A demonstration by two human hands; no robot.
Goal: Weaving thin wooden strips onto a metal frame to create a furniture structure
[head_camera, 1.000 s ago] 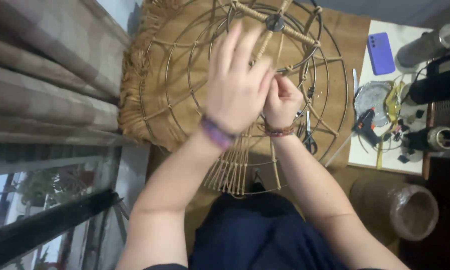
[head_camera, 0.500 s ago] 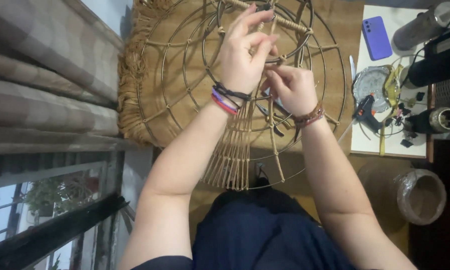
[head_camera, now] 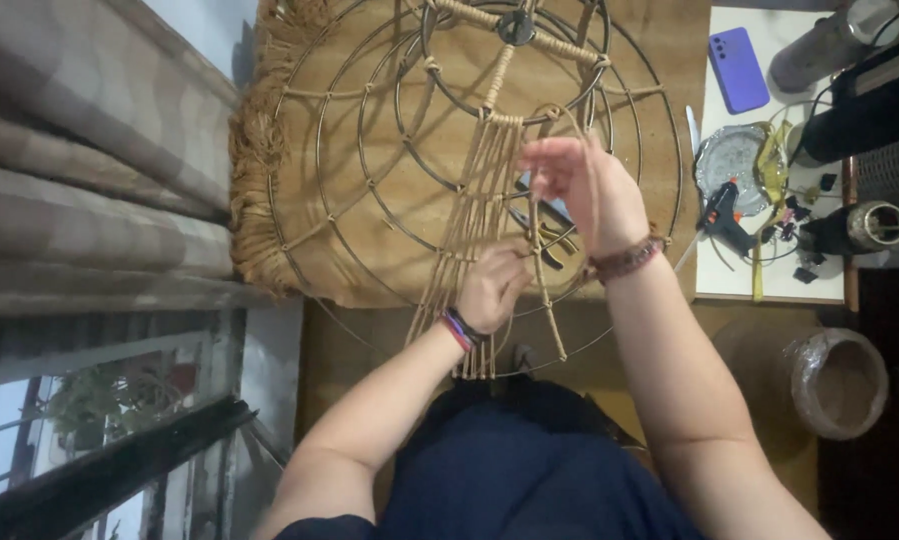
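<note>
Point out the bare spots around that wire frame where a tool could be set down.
Bare mat shows through the wire frame left of the woven cords. White table has a strip below the glue gun. Crowded: around the purple phone, and under the right hand and left hand.

The left hand [head_camera: 491,290] has dropped low on the jute cords [head_camera: 474,215], while the right hand [head_camera: 581,185] lifted a strand.
</note>
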